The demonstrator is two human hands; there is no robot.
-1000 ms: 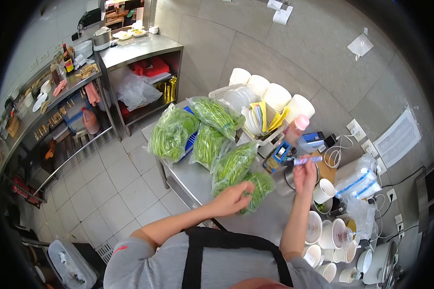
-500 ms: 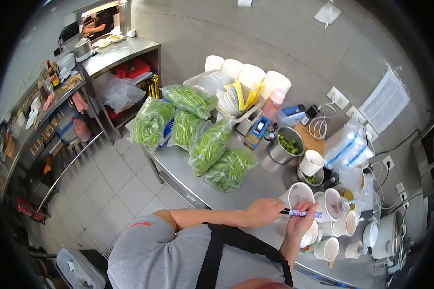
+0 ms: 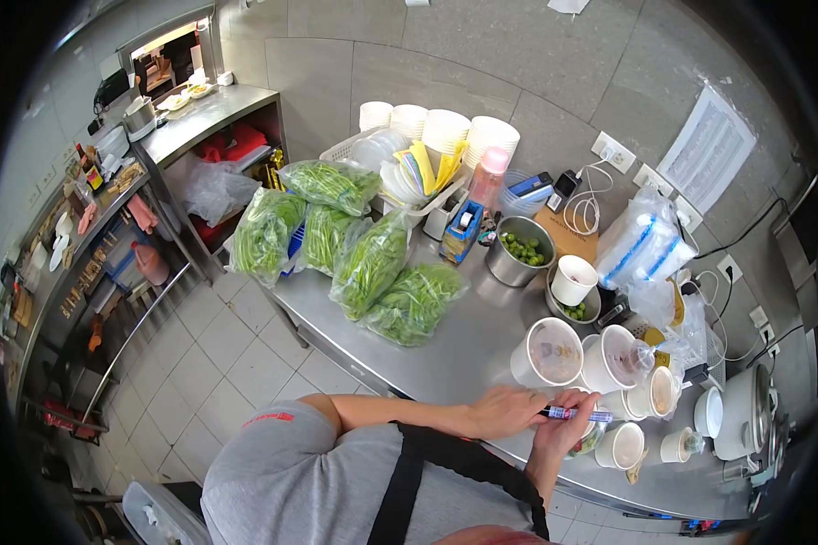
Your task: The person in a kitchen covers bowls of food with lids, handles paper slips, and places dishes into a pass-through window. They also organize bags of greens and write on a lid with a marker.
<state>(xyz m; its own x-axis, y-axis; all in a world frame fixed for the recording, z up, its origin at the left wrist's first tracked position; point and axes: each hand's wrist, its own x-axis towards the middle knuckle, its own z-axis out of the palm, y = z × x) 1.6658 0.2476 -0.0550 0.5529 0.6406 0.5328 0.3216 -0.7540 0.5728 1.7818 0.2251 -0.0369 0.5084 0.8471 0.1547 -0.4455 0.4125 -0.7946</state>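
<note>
A marker pen (image 3: 569,414) with a patterned white-and-blue barrel lies across my two hands above the front of the steel table. My right hand (image 3: 559,438) is closed around the barrel. At the pen's dark end, the fingers of my left hand (image 3: 503,413) are closed and mostly cover that end. Just beyond my hands stand a large white paper tub (image 3: 547,352) with a cloudy clear cover and a second tub (image 3: 614,359). Smaller paper cups, one near my right hand (image 3: 621,446), stand to the right. Part of a container is hidden under my right hand.
Several bags of green vegetables (image 3: 373,263) lie on the table's left. A metal pot (image 3: 521,252) of small green fruit, a blue tape dispenser (image 3: 463,232) and stacked white tubs (image 3: 445,132) stand toward the wall. A large cooking pot (image 3: 741,413) is at right.
My left hand has moved closer along the pen and now covers more of its black end. The whole view has shifted slightly as my head moved.
</note>
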